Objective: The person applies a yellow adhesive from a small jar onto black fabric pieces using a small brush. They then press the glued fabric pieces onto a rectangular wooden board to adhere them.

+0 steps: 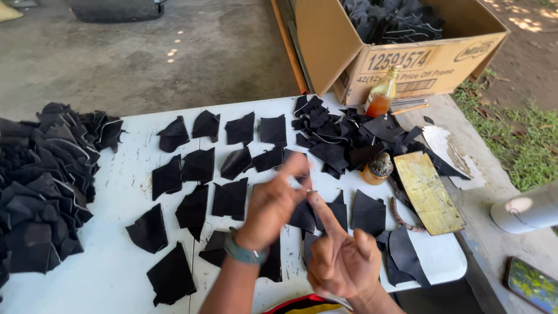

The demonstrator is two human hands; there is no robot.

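Above the white table, the person's left hand (273, 206) and right hand (343, 261) meet in the air. The left hand, with a grey-green band at the wrist, pinches its fingertips together at the tip of the right hand's raised index finger; whatever sits between them is too small to make out. The right hand's other fingers are curled in.

Directly under the hands lie flat black leather pieces (197, 174), roughly square, spread in loose rows with bare tabletop between them. A looser heap of the same black cut pieces (343, 136) sits behind them toward the far edge.

Beside that heap stands a small amber jar with a dark crusted lid (379, 168), and farther back a clear bottle of orange liquid with a yellow cap (382, 93). An open brown cardboard box (418, 58), tilted toward the table, is filled with more black scraps. A worn yellowish rectangular board (429, 193) lies near the table's right edge.

At the left edge a large mound of black leather scraps (43, 186) covers the tabletop and spills past it. The white painted wooden table (110, 279) has its widest open room at the near left. Beyond the far edge lies grey concrete floor (174, 52); to the right, a phone (532, 284) rests on a concrete ledge.
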